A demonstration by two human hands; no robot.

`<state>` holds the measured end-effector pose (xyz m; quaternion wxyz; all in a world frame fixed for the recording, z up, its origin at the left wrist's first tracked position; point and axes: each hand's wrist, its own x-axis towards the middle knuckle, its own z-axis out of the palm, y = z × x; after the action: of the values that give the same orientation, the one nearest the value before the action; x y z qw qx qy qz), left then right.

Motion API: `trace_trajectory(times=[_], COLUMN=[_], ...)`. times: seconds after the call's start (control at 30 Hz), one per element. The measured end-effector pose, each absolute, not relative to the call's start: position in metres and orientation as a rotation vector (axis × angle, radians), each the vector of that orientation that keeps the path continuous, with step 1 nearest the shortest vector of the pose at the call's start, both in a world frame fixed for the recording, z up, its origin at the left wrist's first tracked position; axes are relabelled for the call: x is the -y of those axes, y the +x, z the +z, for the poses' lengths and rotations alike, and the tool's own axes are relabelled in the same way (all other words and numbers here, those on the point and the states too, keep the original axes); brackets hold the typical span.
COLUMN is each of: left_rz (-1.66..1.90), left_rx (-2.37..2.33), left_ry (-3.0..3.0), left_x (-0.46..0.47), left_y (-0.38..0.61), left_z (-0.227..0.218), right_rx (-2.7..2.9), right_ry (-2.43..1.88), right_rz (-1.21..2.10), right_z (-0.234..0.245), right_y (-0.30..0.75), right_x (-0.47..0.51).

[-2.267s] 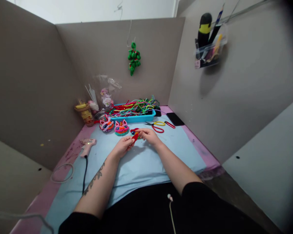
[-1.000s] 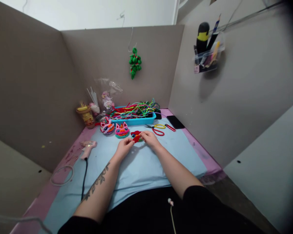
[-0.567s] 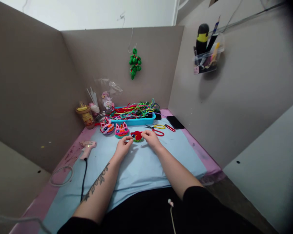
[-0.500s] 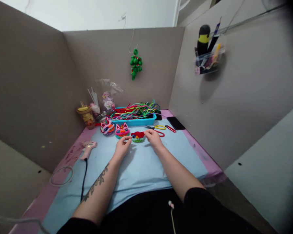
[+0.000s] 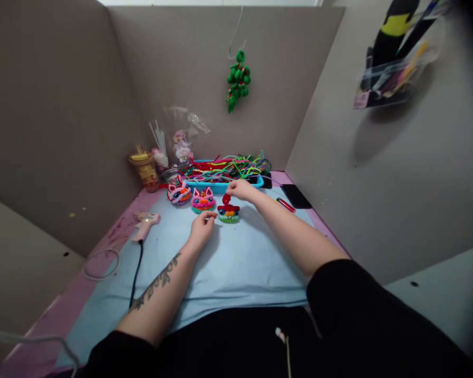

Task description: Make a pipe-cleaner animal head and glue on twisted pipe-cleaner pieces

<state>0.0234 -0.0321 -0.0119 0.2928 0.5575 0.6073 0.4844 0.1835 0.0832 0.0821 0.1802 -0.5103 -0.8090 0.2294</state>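
Note:
A small fuzzy pipe-cleaner figure (image 5: 228,214), red on top, with blue eyes, an orange middle and a green base, sits on the light blue cloth. My right hand (image 5: 239,190) is above it, fingertips pinched on a red pipe-cleaner piece (image 5: 226,199); whether this piece is joined to the figure I cannot tell. Low at the figure's left side is my left hand (image 5: 203,228), its fingers curled together and the tips at the edge of the figure. What lies between them is too small to make out. To the left stand a pink-eared figure (image 5: 203,200) and another similar figure (image 5: 178,192).
Behind, a blue tray (image 5: 208,187) holds many coloured pipe cleaners. A pink glue gun (image 5: 145,226) with a black cord lies left. A phone (image 5: 295,196) and a red-handled tool (image 5: 286,205) lie right. A lidded cup (image 5: 145,170) stands back left. Partition walls enclose the table.
My right hand has moved up and away from the figure's right side to above it, with the red piece raised. My left hand stays by the figure. The camera view has tilted down.

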Motion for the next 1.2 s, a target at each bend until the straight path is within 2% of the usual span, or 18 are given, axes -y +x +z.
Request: trace_trajectory(times=[0.17, 0.33, 0.67, 0.93, 1.2], left_rz=[1.296, 1.279, 1.206, 0.908, 0.792], left_rx=[-1.683, -1.704, -1.756, -1.780, -1.790], left_ry=[1.539, 1.549, 1.556, 2.028, 2.166], left_x=[0.032, 0.031, 0.029, 0.039, 0.048], left_y=[0.019, 0.019, 0.016, 0.024, 0.029], left_z=[-0.010, -0.006, -0.010, -0.009, -0.004], right_rx=[2.714, 2.889, 2.997, 3.071, 3.035], right_ry=[-1.542, -1.551, -1.548, -1.542, -1.462], right_rz=[0.477, 0.415, 0.268, 0.216, 0.200], right_z=[0.100, 0.104, 0.111, 0.112, 0.099], right_y=[0.158, 0.147, 0.132, 0.125, 0.126], right_x=[-0.102, -0.104, -0.099, -0.091, -0.100])
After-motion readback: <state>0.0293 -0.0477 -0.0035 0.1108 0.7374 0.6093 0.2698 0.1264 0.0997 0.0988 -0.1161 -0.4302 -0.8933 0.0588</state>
